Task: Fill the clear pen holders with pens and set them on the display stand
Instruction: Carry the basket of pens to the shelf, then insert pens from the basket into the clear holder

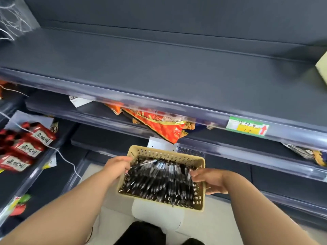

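Note:
A beige perforated plastic basket [199,197] full of black pens [159,181] is held in the air in front of me, below the shelf edge. My left hand [117,165] grips the basket's left rim near its far corner. Over on the other side, my right hand [209,179] holds the right wall, thumb inside by the pens and fingers under the outside. No clear pen holder shows in this view.
A wide dark grey shelf [159,68] spans the view above the basket, with a green and yellow price label [247,128] on its front rail. Red and orange packets [159,126] lie on the shelf below. Red packets [26,147] fill the left shelves.

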